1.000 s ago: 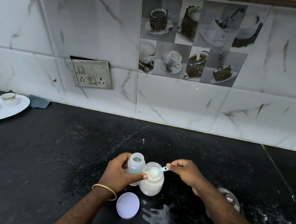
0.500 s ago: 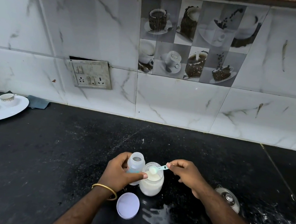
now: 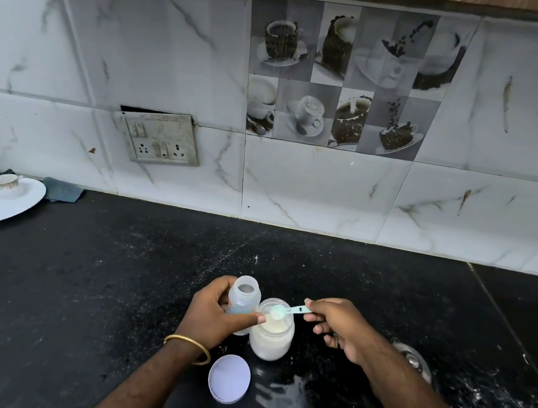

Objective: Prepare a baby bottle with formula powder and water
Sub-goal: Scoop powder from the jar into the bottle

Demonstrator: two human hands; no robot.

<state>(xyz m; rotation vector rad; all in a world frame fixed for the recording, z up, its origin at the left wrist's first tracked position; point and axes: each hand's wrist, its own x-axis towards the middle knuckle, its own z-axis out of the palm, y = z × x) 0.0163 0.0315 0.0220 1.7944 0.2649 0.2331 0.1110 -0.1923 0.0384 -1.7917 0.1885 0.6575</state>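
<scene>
Bottle point(image 3: 243, 298) stands straight up on the black table point(image 3: 79, 281), with its open mouth pointing at the ceiling. The left hand point(image 3: 215, 313) is wrapped around it, so the lower half is hidden and only the top and a bit of blue show. Right beside it, touching or almost touching, is a jar point(image 3: 271, 334) of white powder, open on top. The right hand point(image 3: 336, 329) pinches the handle of a small blue scoop point(image 3: 284, 312). The scoop lies flat, its long handle running sideways from the right hand, and its bowl hangs over the jar's mouth. Whether the bowl has powder in it is hard to make out.

A round white lid point(image 3: 229, 378) lies flat on the table near the left wrist, which wears a gold bangle point(image 3: 189, 347). A shiny round thing point(image 3: 411, 359) peeks out behind the right arm, mostly hidden. A white spill point(image 3: 282, 407) marks the table by the lid. A white plate point(image 3: 3, 210) with little cups is cut off at the left edge.

Since a second ago, the scoop's bowl has lifted a little above the powder. Both hands keep the same hold.
</scene>
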